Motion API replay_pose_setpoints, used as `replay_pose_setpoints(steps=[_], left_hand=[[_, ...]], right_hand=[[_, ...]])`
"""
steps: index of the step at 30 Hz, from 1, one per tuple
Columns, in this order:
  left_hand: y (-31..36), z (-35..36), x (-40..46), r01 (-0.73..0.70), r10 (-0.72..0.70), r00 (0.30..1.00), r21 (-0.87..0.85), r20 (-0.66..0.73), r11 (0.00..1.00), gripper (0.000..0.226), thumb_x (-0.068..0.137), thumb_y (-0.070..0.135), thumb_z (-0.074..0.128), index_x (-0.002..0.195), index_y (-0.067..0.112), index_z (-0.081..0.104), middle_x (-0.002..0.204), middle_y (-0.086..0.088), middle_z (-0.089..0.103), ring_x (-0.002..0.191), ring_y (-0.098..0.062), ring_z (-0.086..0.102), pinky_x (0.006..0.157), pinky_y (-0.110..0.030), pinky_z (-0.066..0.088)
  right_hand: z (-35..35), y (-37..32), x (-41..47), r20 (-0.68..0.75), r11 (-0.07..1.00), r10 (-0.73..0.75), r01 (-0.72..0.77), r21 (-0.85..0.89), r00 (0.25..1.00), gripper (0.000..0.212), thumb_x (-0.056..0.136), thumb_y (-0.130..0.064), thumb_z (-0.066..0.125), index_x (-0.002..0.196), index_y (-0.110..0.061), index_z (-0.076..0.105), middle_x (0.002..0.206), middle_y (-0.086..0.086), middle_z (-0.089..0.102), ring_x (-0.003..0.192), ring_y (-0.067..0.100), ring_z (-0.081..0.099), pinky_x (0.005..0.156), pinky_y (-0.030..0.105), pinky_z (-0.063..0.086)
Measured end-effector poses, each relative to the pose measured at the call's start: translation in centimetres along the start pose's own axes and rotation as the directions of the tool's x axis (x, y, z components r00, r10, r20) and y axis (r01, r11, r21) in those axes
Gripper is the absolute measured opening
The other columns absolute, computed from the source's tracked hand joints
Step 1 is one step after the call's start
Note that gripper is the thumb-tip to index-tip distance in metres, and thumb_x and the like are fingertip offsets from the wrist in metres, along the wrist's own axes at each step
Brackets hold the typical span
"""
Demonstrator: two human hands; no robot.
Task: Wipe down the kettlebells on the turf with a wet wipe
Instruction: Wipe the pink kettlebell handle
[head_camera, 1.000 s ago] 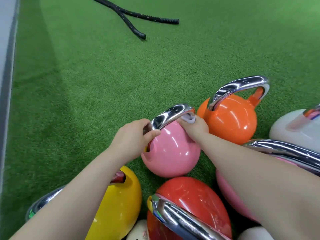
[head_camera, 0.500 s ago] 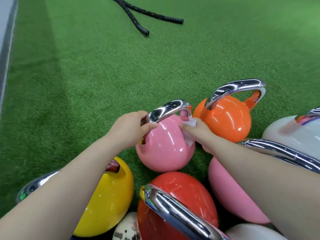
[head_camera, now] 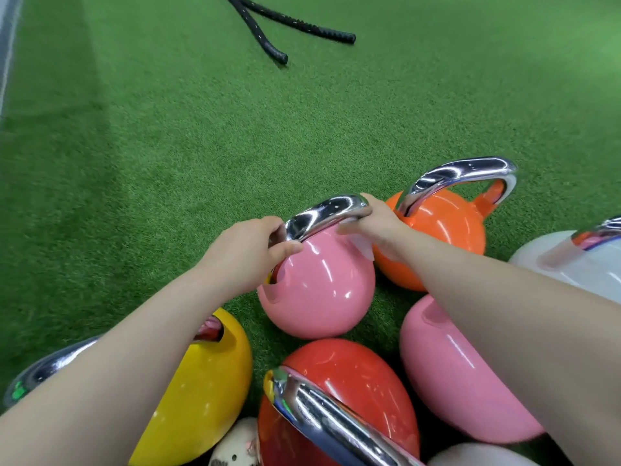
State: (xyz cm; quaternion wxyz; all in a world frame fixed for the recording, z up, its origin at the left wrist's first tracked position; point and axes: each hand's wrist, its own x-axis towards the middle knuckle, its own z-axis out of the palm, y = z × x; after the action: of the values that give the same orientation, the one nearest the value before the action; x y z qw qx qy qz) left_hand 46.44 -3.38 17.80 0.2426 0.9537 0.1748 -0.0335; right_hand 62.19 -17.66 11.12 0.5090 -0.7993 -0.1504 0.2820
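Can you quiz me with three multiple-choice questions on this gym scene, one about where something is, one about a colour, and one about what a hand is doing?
1. Where do the black battle ropes lie?
A. On the turf far beyond the kettlebells
B. Draped over the orange kettlebell
C. Under the yellow kettlebell

2. What colour is the kettlebell that both hands are on?
A. Blue
B. Pink
C. Green

3. What is the right hand doing?
A. Hanging idle, away from everything
B. Lifting the red kettlebell
C. Holding a wet wipe against the chrome handle

Answers:
1. A, the rope ends rest on bare turf at the top of the view.
2. B, the left hand grips the chrome handle of the pink kettlebell.
3. C, the white wet wipe shows under the fingers at the handle's right end.
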Motion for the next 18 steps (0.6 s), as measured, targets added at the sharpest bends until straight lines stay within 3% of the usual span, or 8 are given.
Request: replay_pose_setpoints(steps=[4, 6, 9, 12, 14, 16, 18], left_hand=[[-0.1, 0.0, 0.1, 0.000, 0.000, 1.000, -0.002, 0.004, 1.000, 0.032, 0.087, 0.045, 0.055, 0.079, 0.014, 0.052, 0.059, 0.004, 0.046, 0.054, -0.012, 0.041, 0.050, -0.029, 0.028], [-0.1, 0.0, 0.1, -0.001, 0.001, 1.000, -0.005, 0.007, 1.000, 0.031, 0.087, 0.044, 0.056, 0.079, 0.015, 0.052, 0.060, 0.004, 0.047, 0.055, -0.012, 0.042, 0.050, -0.029, 0.028], [-0.1, 0.0, 0.0, -0.009, 0.009, 1.000, 0.005, 0.004, 1.000, 0.031, 0.087, 0.045, 0.055, 0.080, 0.014, 0.053, 0.062, 0.004, 0.050, 0.056, -0.012, 0.043, 0.051, -0.029, 0.029], [-0.2, 0.0, 0.0, -0.010, 0.010, 1.000, 0.015, -0.001, 1.000, 0.032, 0.087, 0.045, 0.054, 0.082, 0.013, 0.055, 0.067, 0.002, 0.056, 0.058, -0.014, 0.045, 0.051, -0.029, 0.030], [-0.1, 0.0, -0.1, -0.017, 0.017, 1.000, 0.011, -0.001, 1.000, 0.032, 0.088, 0.045, 0.054, 0.081, 0.013, 0.054, 0.067, 0.002, 0.058, 0.058, -0.014, 0.046, 0.051, -0.029, 0.030], [0.0, -0.1, -0.2, -0.020, 0.020, 1.000, -0.001, 0.002, 1.000, 0.032, 0.088, 0.044, 0.054, 0.081, 0.013, 0.054, 0.067, 0.002, 0.059, 0.060, -0.016, 0.048, 0.051, -0.029, 0.031], [0.1, -0.1, -0.2, -0.016, 0.016, 1.000, 0.001, 0.003, 1.000, 0.032, 0.088, 0.044, 0.054, 0.081, 0.013, 0.053, 0.068, 0.000, 0.057, 0.062, -0.017, 0.048, 0.053, -0.030, 0.031]], right_hand=[[-0.1, -2.6, -1.6, -0.030, 0.939, -0.252, 0.237, -0.247, 0.967, 0.028, 0.071, -0.004, 0.071, 0.088, -0.017, 0.052, 0.076, -0.008, 0.056, 0.071, 0.008, 0.050, 0.063, 0.020, 0.040], [0.7, -4.1, -2.8, 0.006, 0.810, -0.392, 0.348, -0.471, 0.920, 0.023, 0.078, -0.010, 0.066, 0.087, -0.021, 0.048, 0.076, -0.008, 0.054, 0.073, 0.012, 0.050, 0.062, 0.023, 0.040], [2.6, -5.2, -4.1, 0.086, 0.537, -0.547, 0.427, -0.728, 0.833, 0.023, 0.079, -0.011, 0.064, 0.093, -0.022, 0.051, 0.078, -0.009, 0.049, 0.083, 0.019, 0.048, 0.071, 0.030, 0.037], [4.4, -4.6, -5.0, 0.192, 0.331, -0.708, 0.560, -0.759, 0.679, 0.027, 0.064, -0.009, 0.068, 0.087, -0.019, 0.056, 0.072, -0.008, 0.045, 0.075, 0.023, 0.050, 0.076, 0.029, 0.027], [4.2, -3.8, -4.8, 0.147, 0.376, -0.741, 0.586, -0.718, 0.656, 0.023, 0.063, -0.010, 0.064, 0.079, -0.021, 0.053, 0.071, -0.008, 0.048, 0.073, 0.020, 0.047, 0.078, 0.029, 0.030], [3.3, -3.2, -4.1, -0.020, 0.570, -0.662, 0.486, -0.662, 0.749, 0.012, 0.074, -0.008, 0.060, 0.074, -0.017, 0.052, 0.071, -0.006, 0.052, 0.071, 0.018, 0.047, 0.072, 0.030, 0.040], [2.0, -2.9, -3.2, -0.160, 0.807, -0.450, 0.324, -0.494, 0.879, 0.006, 0.083, -0.012, 0.059, 0.080, -0.013, 0.055, 0.073, -0.005, 0.054, 0.072, 0.016, 0.051, 0.064, 0.027, 0.042]])
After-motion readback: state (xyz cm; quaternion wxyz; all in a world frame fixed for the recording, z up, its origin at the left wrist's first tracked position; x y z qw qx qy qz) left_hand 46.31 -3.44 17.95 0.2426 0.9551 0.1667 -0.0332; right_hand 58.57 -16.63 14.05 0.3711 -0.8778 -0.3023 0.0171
